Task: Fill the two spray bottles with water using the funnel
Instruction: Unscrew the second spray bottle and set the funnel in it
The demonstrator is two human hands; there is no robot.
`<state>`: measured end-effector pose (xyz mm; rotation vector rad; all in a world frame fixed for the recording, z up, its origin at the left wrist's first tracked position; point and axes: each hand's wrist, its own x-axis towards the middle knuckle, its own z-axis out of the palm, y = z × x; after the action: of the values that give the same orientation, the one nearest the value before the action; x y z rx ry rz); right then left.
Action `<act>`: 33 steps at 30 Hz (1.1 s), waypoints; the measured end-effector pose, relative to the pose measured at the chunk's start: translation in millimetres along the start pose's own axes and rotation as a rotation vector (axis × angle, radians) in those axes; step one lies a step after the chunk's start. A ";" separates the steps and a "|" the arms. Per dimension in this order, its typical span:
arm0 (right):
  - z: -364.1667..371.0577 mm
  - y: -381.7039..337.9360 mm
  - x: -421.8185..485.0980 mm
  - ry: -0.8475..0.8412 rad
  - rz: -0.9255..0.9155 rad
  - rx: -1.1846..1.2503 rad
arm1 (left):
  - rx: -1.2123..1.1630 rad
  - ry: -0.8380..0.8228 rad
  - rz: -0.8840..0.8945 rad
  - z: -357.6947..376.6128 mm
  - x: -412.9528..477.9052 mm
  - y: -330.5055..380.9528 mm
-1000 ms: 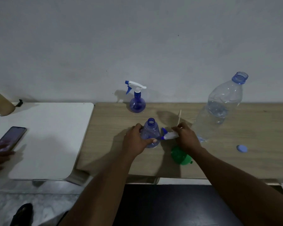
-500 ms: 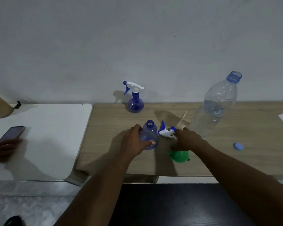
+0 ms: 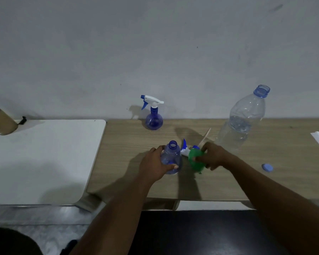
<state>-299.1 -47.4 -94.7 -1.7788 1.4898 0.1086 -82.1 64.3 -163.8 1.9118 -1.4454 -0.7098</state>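
On the wooden surface [image 3: 129,162] the large clear water bottle [image 3: 241,122] stands uncapped at the right with water in its lower part, its blue cap [image 3: 267,167] lying well apart near the right edge. The capped spray bottle [image 3: 153,116] waits at the back by the wall. The open spray bottle [image 3: 171,158] stands upright in front, its trigger head [image 3: 185,150] lying just beside it.

The step in hand appears to be fetching the funnel. Next, its spout must be turned down and seated in the open neck before any pouring.

Both forearms reach forward. The left hand [image 3: 155,162] wraps the open bottle's body, steadying it. The right hand [image 3: 213,156] grips the green funnel [image 3: 196,160], tilted, just right of that bottle.
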 end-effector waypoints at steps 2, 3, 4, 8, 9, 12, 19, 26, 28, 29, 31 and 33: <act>-12.8 -9.3 -5.4 0.014 -0.038 0.330 | 0.012 -0.009 -0.002 -0.1 0.4 1.3; -17.9 -14.8 -9.1 0.004 -0.066 0.503 | 0.017 -0.015 -0.005 -0.1 1.1 1.7; -22.0 -21.0 -13.5 -0.012 -0.103 0.645 | 0.021 -0.019 -0.011 -0.1 1.5 2.3; -25.4 -46.4 -25.6 -0.032 -0.298 0.843 | 0.030 -0.023 -0.020 2.2 3.9 1.2; -22.4 -51.0 -25.2 -0.002 -0.347 0.840 | 0.032 -0.026 -0.024 2.9 4.8 0.9; -10.7 -63.8 -24.7 0.192 -0.472 0.786 | 0.040 -0.045 -0.054 2.9 6.2 2.7; 26.3 -64.6 -20.4 0.423 -0.617 0.624 | 0.051 -0.042 -0.108 3.7 7.0 6.6; 38.8 -48.1 -26.2 0.502 -0.737 0.380 | 0.060 -0.041 -0.092 7.9 7.2 2.0; 41.2 -41.7 -26.2 0.501 -0.755 0.328 | 0.066 -0.042 -0.094 8.9 7.9 1.2; 41.9 -39.2 -25.9 0.509 -0.755 0.318 | 0.066 -0.039 -0.096 9.3 8.2 0.7; 43.2 -35.0 -25.6 0.524 -0.753 0.312 | 0.068 -0.034 -0.084 9.4 8.2 1.5; 43.8 -32.8 -26.7 0.521 -0.740 0.292 | 0.088 -0.025 -0.069 10.5 8.9 1.6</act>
<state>-261.1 0.2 -93.7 -2.0732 0.9951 -0.9535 -88.6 53.7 -169.9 2.0354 -1.4530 -0.7149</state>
